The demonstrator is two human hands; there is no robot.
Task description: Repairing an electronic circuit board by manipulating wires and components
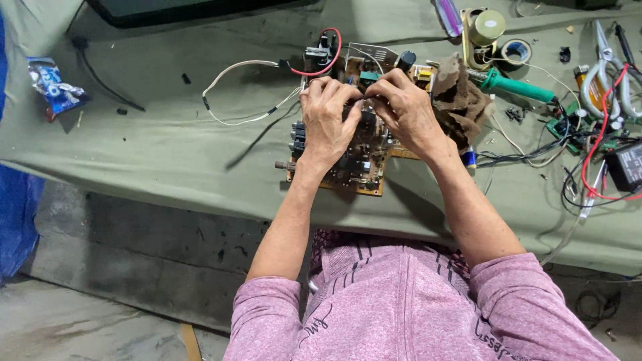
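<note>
1. While both hands meet over the middle of the circuit board, the left hand curls its fingers down onto the parts on top of it, and the right hand pinches something small between thumb and fingertips just beside the left; what that small piece is cannot be told.
2. The circuit board lies flat on the counter, which is covered by a green cloth, with its near edge close to the counter's front edge.
3. A red wire loops off the board's far end, and a white wire runs out from it to the left across the cloth.
4. A brown rag sits bunched up just to the right of the right hand, touching the board's far right corner.
5. Beyond the rag lies a soldering iron with a green handle, and behind it stands a spool in a holder.
6. Further right, scissors rest among a tangle of cables.
7. Well apart on the far left lies a blue snack wrapper.
</note>
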